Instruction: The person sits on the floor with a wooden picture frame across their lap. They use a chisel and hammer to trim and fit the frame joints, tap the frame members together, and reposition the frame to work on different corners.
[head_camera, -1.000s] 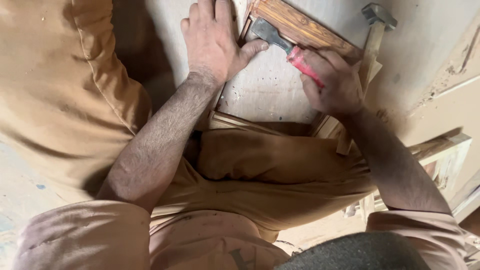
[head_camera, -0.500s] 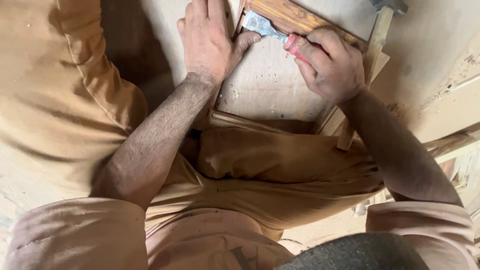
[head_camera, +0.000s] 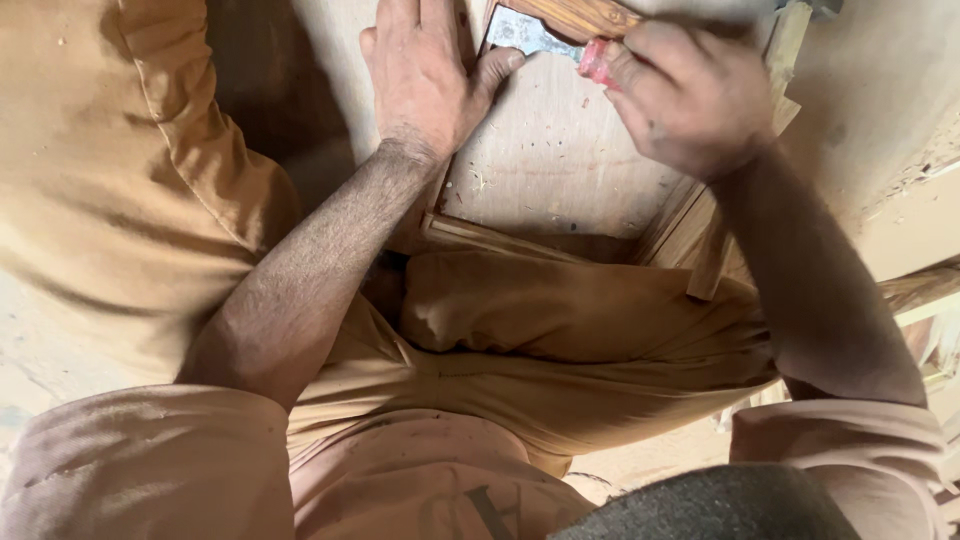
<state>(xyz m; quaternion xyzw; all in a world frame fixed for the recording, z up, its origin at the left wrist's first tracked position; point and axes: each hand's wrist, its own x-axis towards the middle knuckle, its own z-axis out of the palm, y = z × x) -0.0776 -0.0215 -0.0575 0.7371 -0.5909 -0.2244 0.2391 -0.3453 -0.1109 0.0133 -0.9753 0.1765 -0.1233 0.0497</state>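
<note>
Up and left goes the scraper (head_camera: 535, 35), right hand (head_camera: 690, 95) gripping its red handle; blade angles toward the left hand (head_camera: 425, 75), pressed flat on the panel (head_camera: 560, 160).

dull grey metal scraper blade (head_camera: 525, 32), red plastic handle (head_camera: 595, 62), matt pale wood panel (head_camera: 560, 160).

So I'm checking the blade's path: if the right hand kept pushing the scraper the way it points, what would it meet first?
The right hand aims the scraper up and left along the dark wooden frame strip. Its blade tip lies beside the left hand, so the thumb looks likely first, though depth is unclear.
</note>
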